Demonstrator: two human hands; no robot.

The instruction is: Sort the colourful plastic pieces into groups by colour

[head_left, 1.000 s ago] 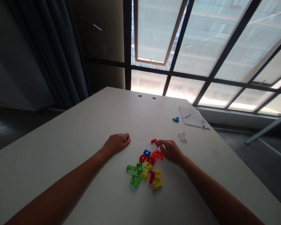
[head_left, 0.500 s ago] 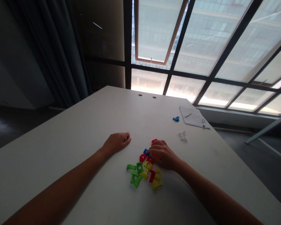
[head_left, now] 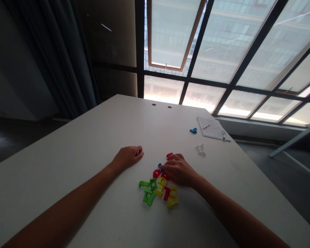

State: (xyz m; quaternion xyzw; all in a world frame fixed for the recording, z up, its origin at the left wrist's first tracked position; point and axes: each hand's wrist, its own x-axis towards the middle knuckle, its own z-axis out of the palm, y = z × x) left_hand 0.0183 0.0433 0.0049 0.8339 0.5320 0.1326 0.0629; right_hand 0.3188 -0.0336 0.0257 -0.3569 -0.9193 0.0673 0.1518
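Observation:
My left hand [head_left: 127, 156] rests on the white table [head_left: 100, 137], fingers curled in, with nothing seen in it. My right hand [head_left: 181, 169] lies over the far side of a group of plastic pieces. Its fingertips are on a small blue plastic piece [head_left: 159, 166], mostly covered by them. Another finger reaches to a red piece [head_left: 169, 155]. Just nearer lie more red pieces [head_left: 156, 173], yellow pieces [head_left: 162, 182] and, at the left, several green pieces [head_left: 153, 184]. What lies under the right palm is partly hidden.
Farther right on the table are a white plastic piece [head_left: 200, 150] and a blue piece [head_left: 193, 131]. Behind them a paper pad [head_left: 213, 128] carries pens. Two round cable holes [head_left: 154, 104] sit near the far edge, before large windows.
The right fingers have shifted slightly and now cover more of the small blue piece. My left hand has stayed in place. The whole view has moved very slightly.

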